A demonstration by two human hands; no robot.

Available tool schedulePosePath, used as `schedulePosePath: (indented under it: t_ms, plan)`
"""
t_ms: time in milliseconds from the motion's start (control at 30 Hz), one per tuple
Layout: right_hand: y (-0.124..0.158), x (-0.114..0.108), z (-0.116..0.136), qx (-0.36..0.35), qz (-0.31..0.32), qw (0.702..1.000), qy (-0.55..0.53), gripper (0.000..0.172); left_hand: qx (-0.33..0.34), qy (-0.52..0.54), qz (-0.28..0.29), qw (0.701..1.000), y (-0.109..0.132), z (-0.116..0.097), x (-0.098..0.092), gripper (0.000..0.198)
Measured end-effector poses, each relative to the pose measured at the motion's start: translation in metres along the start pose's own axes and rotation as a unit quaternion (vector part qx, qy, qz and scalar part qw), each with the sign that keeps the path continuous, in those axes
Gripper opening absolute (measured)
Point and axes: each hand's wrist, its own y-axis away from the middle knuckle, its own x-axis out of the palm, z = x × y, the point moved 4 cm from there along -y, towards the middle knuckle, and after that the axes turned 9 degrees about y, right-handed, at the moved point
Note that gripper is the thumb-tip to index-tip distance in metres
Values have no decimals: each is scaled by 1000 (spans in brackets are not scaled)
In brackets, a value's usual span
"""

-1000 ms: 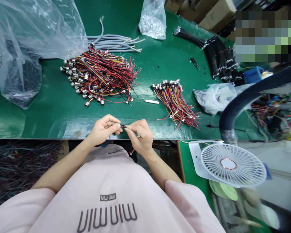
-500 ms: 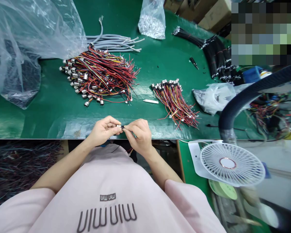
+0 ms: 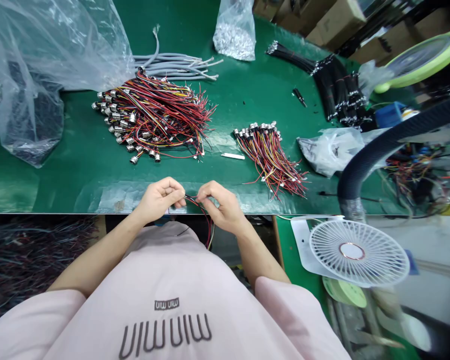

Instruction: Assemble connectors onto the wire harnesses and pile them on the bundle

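My left hand is closed in a pinch at the table's front edge, on one end of a wired connector lead; that end is covered by the fingers. Thin black and red wires run from it to the right and droop below the table edge. My right hand pinches these wires a short way from the left fingertips. Beyond the hands lie a large pile of similar leads with metal round connectors and a smaller bundle of leads. Between them is a white pen-like stick.
Grey cables and a clear plastic bag lie at the back left. Black cable bundles are at the back right. A thick black hose arches over the right side, above a white fan.
My hands have moved slightly apart, the right one shifting right. The metal connector end visible at the left fingertips is now hidden, and more wire shows between and below the hands.
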Motion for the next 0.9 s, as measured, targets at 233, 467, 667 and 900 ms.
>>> schedulePosePath:
  t_ms: [233,467,667,900]
  plan:
    - [3,2,5,-9,-18,1000,22,12,11,-2,-11,1000,0,-3,0,44]
    - [3,13,8,58,-82,995,17,9,17,-10,-4,1000,0,-3,1,46]
    - [0,14,12,92,-105,990,-21,13,29,-40,-11,999,1,-1,3,45]
    - [-4,21,0,152,-78,976,-132,12,32,-51,-1,998,0,0,2,42]
